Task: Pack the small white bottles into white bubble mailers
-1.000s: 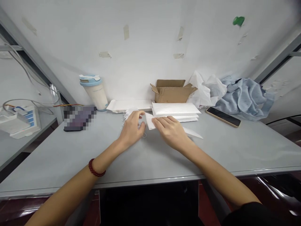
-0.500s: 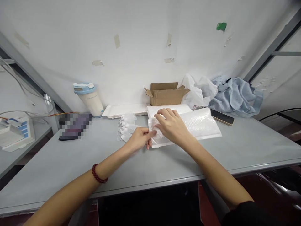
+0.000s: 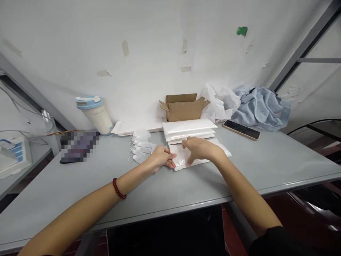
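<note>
A white bubble envelope [image 3: 183,158] lies flat near the middle of the grey table. My left hand [image 3: 163,157] pinches its left end between thumb and fingers. Over the same envelope is my right hand [image 3: 198,150], its thumb and fingers apart and curved; its fingertips are at the envelope's surface. Just behind, a stack of white envelopes [image 3: 189,126] rests on the table. Several white tags with string loops [image 3: 141,145] lie in a row left of the envelopes.
Further back stand an open cardboard box [image 3: 184,111], a blue-lidded cup [image 3: 97,115] and flat white envelopes [image 3: 138,125]. To the right are a white plastic bag [image 3: 220,103], a phone [image 3: 241,130] and blue cloth [image 3: 262,106]. A blurred-out dark item [image 3: 80,147] lies left.
The envelope under my hands now lies lower and flatter, showing the stack behind it. My right hand has moved down and opened. The view has shifted slightly right.
</note>
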Tool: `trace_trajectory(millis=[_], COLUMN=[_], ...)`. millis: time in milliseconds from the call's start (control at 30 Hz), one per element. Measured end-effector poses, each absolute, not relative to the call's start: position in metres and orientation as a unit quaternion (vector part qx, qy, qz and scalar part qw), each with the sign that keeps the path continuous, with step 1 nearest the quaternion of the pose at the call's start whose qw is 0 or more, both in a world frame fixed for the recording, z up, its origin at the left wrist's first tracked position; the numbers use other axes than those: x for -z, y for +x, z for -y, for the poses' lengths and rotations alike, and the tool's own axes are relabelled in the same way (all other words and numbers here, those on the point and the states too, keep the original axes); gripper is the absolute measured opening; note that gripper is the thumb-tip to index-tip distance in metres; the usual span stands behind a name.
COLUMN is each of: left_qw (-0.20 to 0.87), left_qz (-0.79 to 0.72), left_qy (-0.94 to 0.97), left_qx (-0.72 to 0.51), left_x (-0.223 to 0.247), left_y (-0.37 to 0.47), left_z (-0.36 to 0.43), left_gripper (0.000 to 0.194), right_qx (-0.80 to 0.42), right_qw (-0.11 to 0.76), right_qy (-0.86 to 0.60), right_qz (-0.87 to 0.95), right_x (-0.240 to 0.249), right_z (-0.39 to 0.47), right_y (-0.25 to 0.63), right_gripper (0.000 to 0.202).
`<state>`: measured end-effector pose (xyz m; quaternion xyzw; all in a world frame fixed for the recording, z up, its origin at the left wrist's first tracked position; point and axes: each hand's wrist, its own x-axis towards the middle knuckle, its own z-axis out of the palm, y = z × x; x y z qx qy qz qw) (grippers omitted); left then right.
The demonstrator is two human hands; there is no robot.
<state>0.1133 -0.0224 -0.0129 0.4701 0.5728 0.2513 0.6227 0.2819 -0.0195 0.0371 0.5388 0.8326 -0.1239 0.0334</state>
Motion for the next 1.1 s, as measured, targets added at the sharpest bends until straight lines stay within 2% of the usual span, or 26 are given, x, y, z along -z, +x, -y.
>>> trace_trajectory(millis=[100,233,300,400,467,533,600,700,833,1100], left_qw=[0.62,0.568,0.46,0.166,0.064,0.038,0.024,0.02,0.021,0.011], left_qz=[-0.573,-0.576,-0.592,-0.587,-0.58,-0.584,-0.601,-0.611,-0.62,-0.617], left_qy=[0.486,0.56,0.63,0.734,0.753,0.768,0.785,0.79,0.784,0.786], left_qx=[-0.226,-0.179,-0.201,-0.299,-0.304,-0.26,-0.151,-0.054,-0.015,0.026], left_x=[0.012,-0.003,-0.015,-0.033,-0.04,-0.041,-0.038,-0.033,-0.03,-0.039], left_y=[0.112,0.102,0.09,0.063,0.045,0.035,0.033,0.042,0.055,0.054], left_z=[0.026,0.026,0.019,-0.007,-0.032,-0.056,-0.076,-0.097,-0.111,-0.117], left_gripper=[0.019,0.024,0.024,0.015,0.011,0.01,0.009,0.016,0.023,0.02], right_qx=[0.097,0.112,0.109,0.092,0.085,0.088,0.103,0.133,0.156,0.13], right_qw=[0.081,0.088,0.08,0.079,0.08,0.083,0.094,0.118,0.126,0.111], right_qy=[0.543,0.55,0.548,0.532,0.527,0.529,0.53,0.522,0.53,0.522], right_qz=[-0.83,-0.823,-0.825,-0.838,-0.842,-0.84,-0.837,-0.834,-0.824,-0.835], right_x=[-0.04,-0.042,-0.042,-0.039,-0.036,-0.035,-0.035,-0.038,-0.041,-0.035], right_z=[0.023,0.025,0.025,0.026,0.026,0.026,0.025,0.023,0.024,0.024], right_y=[0.277,0.274,0.274,0.274,0.273,0.272,0.272,0.273,0.275,0.275], right_gripper=[0.046,0.049,0.049,0.049,0.05,0.052,0.054,0.056,0.056,0.055])
